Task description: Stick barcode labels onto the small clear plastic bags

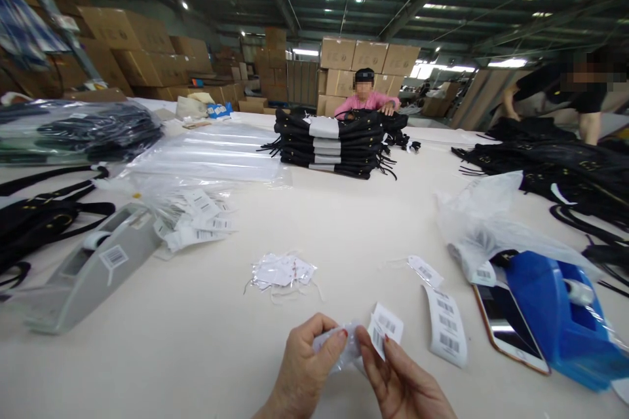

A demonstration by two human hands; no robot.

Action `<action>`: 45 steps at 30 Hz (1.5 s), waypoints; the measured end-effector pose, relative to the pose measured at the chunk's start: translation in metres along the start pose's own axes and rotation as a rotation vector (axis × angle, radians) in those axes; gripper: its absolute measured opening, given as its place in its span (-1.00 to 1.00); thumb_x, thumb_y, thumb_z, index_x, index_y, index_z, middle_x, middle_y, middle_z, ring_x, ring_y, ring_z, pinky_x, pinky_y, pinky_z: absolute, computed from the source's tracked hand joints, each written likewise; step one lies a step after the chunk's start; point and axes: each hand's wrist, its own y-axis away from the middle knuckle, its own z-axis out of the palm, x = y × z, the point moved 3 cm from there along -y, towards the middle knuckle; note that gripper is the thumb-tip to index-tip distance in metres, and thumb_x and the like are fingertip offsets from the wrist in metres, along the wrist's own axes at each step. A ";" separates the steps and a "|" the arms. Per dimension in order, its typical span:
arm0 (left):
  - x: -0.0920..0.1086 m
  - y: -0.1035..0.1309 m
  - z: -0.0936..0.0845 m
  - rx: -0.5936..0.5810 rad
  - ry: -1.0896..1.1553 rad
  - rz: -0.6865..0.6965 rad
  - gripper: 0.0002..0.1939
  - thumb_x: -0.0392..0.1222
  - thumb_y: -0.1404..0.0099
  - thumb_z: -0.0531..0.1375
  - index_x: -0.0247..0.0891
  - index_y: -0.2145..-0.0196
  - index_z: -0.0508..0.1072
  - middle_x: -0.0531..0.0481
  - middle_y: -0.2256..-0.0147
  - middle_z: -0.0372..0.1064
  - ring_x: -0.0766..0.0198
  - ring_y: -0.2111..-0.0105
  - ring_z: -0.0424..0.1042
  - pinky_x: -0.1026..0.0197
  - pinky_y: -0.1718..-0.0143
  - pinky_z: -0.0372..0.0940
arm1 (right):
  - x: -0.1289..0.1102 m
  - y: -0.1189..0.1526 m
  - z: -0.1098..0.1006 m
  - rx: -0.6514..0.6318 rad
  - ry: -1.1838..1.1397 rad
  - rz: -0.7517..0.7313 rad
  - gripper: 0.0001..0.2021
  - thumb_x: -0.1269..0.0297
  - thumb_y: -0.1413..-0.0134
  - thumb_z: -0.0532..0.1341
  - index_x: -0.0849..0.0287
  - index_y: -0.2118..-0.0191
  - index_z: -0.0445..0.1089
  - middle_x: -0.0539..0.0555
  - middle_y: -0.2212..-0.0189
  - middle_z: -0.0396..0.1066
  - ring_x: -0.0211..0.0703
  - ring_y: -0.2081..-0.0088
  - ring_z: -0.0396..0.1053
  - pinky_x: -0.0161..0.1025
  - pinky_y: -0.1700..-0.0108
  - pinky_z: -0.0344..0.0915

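Observation:
Near the front edge of the white table, my left hand (307,363) pinches a small clear plastic packet (350,344) between thumb and fingers. My right hand (398,373) is just beside it, its thumb and fingers closed on a white barcode label (386,327). The fingertips of both hands nearly meet at the packet. Ahead lies a small pile of white tags with strings (284,272). To the right are a single string tag (425,271) and a strip of barcode labels (446,326).
A grey tape dispenser (93,262) and more labels (201,219) stand left. A phone (511,327), a blue dispenser (555,314) and plastic bags (481,216) lie right. Stacked black items (329,144) stand ahead, with a person (366,95) behind; another person (555,91) leans in at right.

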 end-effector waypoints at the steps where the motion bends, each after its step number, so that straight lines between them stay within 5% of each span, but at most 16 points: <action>1: 0.000 0.000 -0.001 0.002 -0.016 0.009 -0.62 0.11 -0.04 0.15 -0.32 0.55 0.29 0.13 0.63 0.08 0.42 0.59 0.03 0.35 0.57 -0.03 | 0.000 0.001 0.000 -0.002 -0.008 0.002 -0.79 0.55 0.39 0.41 0.33 0.46 0.48 0.18 0.35 0.52 -0.14 0.23 0.45 -0.38 0.18 0.42; 9: -0.011 -0.004 -0.009 -0.024 -0.019 0.024 -0.62 0.11 -0.06 0.14 -0.29 0.58 0.25 0.16 0.67 0.05 0.45 0.64 0.00 0.36 0.60 -0.06 | -0.007 0.002 0.004 0.122 -0.067 -0.099 -0.67 0.62 0.61 0.43 0.34 0.49 0.48 0.13 0.41 0.53 -0.10 0.31 0.48 -0.37 0.29 0.47; 17: -0.020 -0.008 -0.018 0.049 0.031 -0.018 -0.62 0.10 -0.01 0.18 -0.30 0.60 0.26 0.13 0.69 0.16 0.45 0.66 0.11 0.38 0.61 -0.01 | -0.008 -0.008 -0.001 0.099 0.000 -0.151 -0.69 0.53 0.55 0.45 0.28 0.47 0.49 0.11 0.37 0.53 -0.14 0.28 0.46 -0.35 0.24 0.44; 25: -0.006 -0.005 -0.017 -0.047 0.016 -0.054 -0.64 0.08 -0.04 0.16 -0.29 0.56 0.24 0.12 0.71 0.21 0.45 0.70 0.18 0.40 0.64 0.01 | -0.024 0.013 0.013 0.036 0.656 -0.497 -0.75 0.15 0.31 0.38 0.23 0.54 0.42 -0.02 0.61 0.42 -0.37 0.55 0.26 -0.45 0.49 0.20; 32: 0.009 0.000 -0.014 -0.128 0.001 -0.040 -0.64 0.10 -0.08 0.13 -0.29 0.53 0.25 0.12 0.68 0.20 0.43 0.68 0.20 0.37 0.62 0.12 | -0.025 0.015 0.027 -0.047 1.062 -0.399 -0.68 0.03 0.15 0.25 0.23 0.55 0.33 -0.07 0.71 0.25 -0.36 0.62 0.14 -0.37 0.54 0.03; 45: 0.012 0.001 -0.014 -0.169 0.020 -0.065 -0.63 0.10 -0.08 0.13 -0.31 0.52 0.26 0.11 0.66 0.19 0.45 0.68 0.18 0.39 0.65 0.07 | -0.026 0.007 0.023 -0.126 1.252 -0.430 -0.70 0.04 0.07 0.19 0.21 0.53 0.32 -0.08 0.67 0.19 -0.34 0.60 0.17 -0.38 0.55 0.12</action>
